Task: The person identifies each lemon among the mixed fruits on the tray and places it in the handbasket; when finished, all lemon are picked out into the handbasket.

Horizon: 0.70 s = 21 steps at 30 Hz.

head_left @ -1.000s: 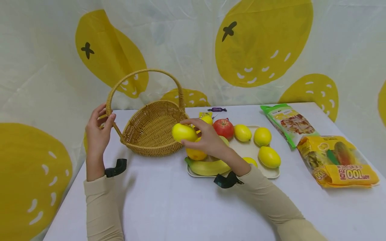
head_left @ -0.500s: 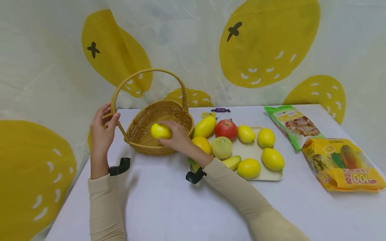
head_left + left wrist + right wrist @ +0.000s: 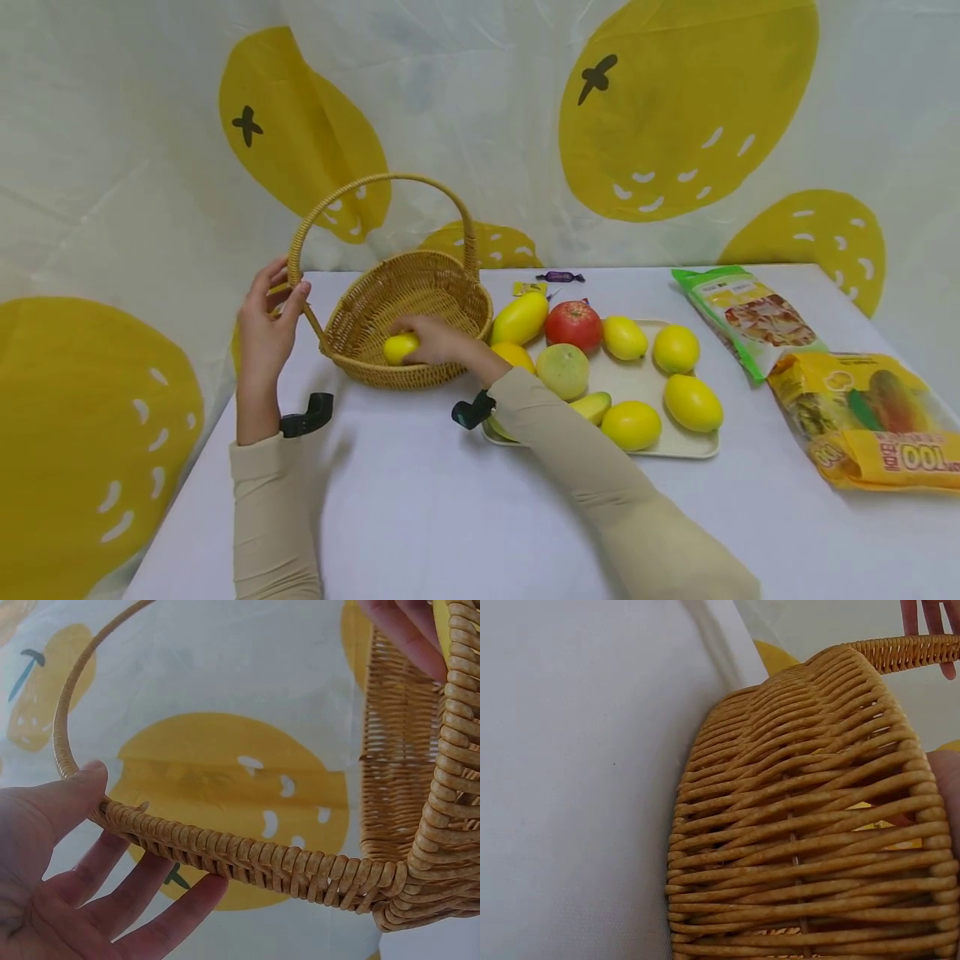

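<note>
Right hand grips a lemon inside the wicker basket.
Left hand curls round the basket's handle on the bench.

A red apple and lemons sit on a tray; snack bags lie right.

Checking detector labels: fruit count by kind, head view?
Yellow lemons: 5 (1 in the woven wicker basket under the right hand, 4 on the beige tray)
Long yellow mango: 1
Red apple: 1
Round orange fruit: 1
Pale green round fruit: 1
Yellow-green fruit behind the sleeve: 1
Total: 10
</note>
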### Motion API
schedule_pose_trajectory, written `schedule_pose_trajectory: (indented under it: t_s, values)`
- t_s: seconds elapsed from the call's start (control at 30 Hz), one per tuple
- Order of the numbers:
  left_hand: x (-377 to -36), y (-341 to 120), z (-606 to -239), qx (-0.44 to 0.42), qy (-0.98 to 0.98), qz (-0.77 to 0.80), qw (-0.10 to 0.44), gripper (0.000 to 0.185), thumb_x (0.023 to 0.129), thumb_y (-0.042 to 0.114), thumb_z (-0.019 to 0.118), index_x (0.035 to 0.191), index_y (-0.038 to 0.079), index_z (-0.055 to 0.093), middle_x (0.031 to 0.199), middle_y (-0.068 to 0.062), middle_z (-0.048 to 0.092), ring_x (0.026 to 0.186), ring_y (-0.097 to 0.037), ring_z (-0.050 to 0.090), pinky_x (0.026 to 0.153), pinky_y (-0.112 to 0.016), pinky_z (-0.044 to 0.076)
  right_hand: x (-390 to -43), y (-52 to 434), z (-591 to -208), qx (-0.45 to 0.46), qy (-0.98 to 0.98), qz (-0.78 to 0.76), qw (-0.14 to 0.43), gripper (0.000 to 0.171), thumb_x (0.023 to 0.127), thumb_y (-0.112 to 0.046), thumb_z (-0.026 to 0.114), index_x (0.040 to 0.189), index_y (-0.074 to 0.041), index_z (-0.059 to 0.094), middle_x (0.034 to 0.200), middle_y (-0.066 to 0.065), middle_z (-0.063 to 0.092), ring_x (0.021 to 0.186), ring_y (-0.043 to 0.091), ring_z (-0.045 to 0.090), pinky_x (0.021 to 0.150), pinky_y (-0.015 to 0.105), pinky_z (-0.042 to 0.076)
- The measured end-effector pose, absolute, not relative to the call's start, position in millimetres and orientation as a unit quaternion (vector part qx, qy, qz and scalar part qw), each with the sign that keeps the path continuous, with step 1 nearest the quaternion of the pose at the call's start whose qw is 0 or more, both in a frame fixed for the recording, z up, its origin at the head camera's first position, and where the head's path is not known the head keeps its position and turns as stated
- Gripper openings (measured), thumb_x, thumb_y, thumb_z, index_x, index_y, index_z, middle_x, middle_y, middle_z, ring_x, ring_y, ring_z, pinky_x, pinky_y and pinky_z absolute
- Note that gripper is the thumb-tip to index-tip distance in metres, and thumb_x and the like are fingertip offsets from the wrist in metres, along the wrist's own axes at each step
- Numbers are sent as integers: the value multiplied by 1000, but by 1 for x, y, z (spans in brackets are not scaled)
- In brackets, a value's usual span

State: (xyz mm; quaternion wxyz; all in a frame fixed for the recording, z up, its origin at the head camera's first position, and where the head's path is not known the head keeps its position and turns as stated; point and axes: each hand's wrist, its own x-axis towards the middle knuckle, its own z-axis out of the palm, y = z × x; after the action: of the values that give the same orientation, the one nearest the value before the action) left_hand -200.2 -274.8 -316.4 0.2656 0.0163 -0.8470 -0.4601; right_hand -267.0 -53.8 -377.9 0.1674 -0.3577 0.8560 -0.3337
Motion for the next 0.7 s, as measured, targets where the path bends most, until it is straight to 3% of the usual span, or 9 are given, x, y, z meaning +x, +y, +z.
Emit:
schedule_pose_trajectory:
  t_s: [0.23, 0.47, 0.6, 0.7]
  values:
    - [-200, -275, -316, 21, -852, -455, 259, 49, 97, 25, 61, 145, 21, 48, 130, -11, 58, 115, -29, 59, 97, -39, 52, -266, -52, -376, -360, 852, -340, 170, 46, 90, -10, 70, 133, -4, 56, 135, 11, 58, 125, 24, 52, 105, 33, 42]
    - [-199, -276, -316, 17, -851, -456, 261, 49, 97, 24, 61, 144, 19, 48, 130, -12, 58, 113, -29, 60, 93, -30, 53, -258, -49, -377, -353, 851, -360, 147, 39, 91, -15, 70, 128, -5, 61, 129, 9, 62, 117, 21, 55, 98, 29, 46]
    - [-199, -276, -316, 14, -852, -453, 263, 49, 97, 22, 61, 144, 17, 49, 129, -13, 59, 112, -30, 60, 90, -24, 53, -252, -44, -373, -355, 844, -381, 132, 38, 93, -14, 68, 128, -4, 61, 130, 10, 61, 122, 24, 53, 102, 34, 45]
    - [-200, -275, -316, 15, -853, -450, 262, 49, 97, 23, 61, 144, 16, 48, 129, -13, 59, 113, -30, 60, 92, -27, 53, -246, -36, -369, -357, 835, -402, 123, 37, 93, -12, 67, 128, -2, 61, 130, 12, 61, 125, 28, 52, 106, 39, 43]
